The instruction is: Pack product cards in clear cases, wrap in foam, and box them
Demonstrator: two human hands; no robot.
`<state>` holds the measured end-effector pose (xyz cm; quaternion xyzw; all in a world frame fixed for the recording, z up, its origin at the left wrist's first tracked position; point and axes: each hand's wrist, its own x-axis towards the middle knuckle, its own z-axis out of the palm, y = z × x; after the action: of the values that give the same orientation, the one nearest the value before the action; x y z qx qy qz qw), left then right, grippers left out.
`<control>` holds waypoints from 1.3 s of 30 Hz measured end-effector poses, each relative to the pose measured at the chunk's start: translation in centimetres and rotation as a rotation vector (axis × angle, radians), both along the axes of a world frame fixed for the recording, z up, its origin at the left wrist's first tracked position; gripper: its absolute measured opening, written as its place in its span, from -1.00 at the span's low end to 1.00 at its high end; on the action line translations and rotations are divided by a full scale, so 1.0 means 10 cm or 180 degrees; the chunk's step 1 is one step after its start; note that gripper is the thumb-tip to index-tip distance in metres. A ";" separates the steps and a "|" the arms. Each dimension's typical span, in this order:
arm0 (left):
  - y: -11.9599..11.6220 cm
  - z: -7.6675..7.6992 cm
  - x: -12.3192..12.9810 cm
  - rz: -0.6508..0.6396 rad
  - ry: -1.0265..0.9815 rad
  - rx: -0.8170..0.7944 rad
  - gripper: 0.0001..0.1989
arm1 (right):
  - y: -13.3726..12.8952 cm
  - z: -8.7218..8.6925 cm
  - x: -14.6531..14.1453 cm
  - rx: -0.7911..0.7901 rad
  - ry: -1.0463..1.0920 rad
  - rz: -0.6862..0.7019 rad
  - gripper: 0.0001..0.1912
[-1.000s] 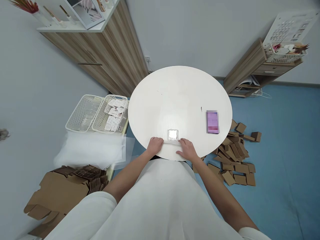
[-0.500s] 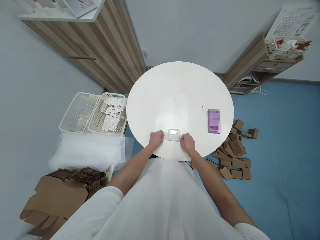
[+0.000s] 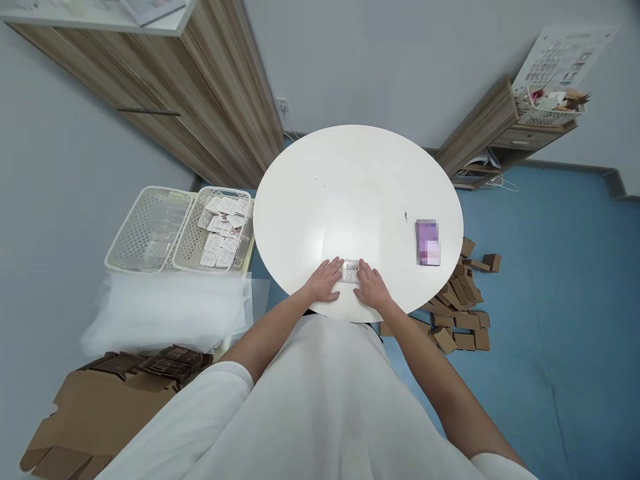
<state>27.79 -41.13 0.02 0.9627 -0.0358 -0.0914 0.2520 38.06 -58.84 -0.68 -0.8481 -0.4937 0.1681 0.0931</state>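
Observation:
On the white round table (image 3: pixel 358 180), close to its near edge, lies a small clear plastic case (image 3: pixel 351 271) with several little pieces showing along its upper part. My left hand (image 3: pixel 325 280) rests flat with its fingers spread, the fingertips at the left end of the case. At the right end, my right hand (image 3: pixel 371 285) lies with its fingers stretched out and partly over the case. What the pieces in the case are is too small to tell.
A purple box (image 3: pixel 427 241), blurred out, lies on the table's right side. Left stand a white basket of printed cards (image 3: pixel 220 247) and a basket of clear plastic (image 3: pixel 150 257), with white sheeting (image 3: pixel 170 307) and flattened cardboard (image 3: pixel 110 400) nearer. Small cardboard boxes (image 3: pixel 463 300) litter the floor at right.
Both hands have gone from closed fingers at the ends of the case to flat, outstretched fingers against it. The head view has shifted slightly.

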 end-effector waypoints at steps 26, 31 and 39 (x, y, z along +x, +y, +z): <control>0.13 0.18 -0.15 -0.0017 0.0101 -0.0438 -0.74 | -0.03 0.32 -0.61 0.0572 0.0190 -0.0905 -0.79; 0.20 0.16 -0.04 0.0245 0.0124 -0.0648 -0.65 | 0.04 0.28 -0.49 0.0551 0.0177 -0.1143 -0.73; 0.29 0.04 0.10 0.0602 0.0671 -0.1272 -0.70 | 0.08 0.22 -0.26 0.0527 0.0934 -0.1473 -0.67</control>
<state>28.76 -38.28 0.44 0.8780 0.0637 -0.1585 0.4472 35.48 -58.03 1.56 -0.8944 -0.2803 0.2223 0.2684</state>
